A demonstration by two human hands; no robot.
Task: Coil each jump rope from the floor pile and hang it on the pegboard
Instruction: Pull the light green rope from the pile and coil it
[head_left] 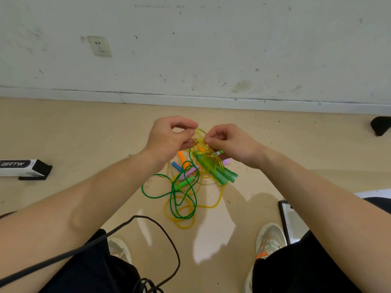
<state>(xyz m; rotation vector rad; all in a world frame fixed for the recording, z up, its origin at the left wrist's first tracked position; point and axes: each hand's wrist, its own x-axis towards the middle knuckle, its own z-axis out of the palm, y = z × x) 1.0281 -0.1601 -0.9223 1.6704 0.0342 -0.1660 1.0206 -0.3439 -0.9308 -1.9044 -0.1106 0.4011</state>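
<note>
Yellow translucent jump-rope cord [201, 144] is bunched in loose loops between the two hands, lifted above the pile on the beige floor [84, 134]. The left hand [169, 136] pinches a strand at the top of the bunch with thumb and forefinger; the right hand [228, 142] pinches the same knot of loops from the other side, so the hands nearly touch. Below them hang two green plastic handles [218, 172], side by side, long axis slanting down and to the right, closer to the right hand. The slack of the yellow cord trails to the floor and crosses a dark green cord [169, 195] there, among orange, blue, pink and green handles [184, 168]. I judge that coiling cannot go cleanly until the yellow loops are freed from the green one. No pegboard is in view.
</note>
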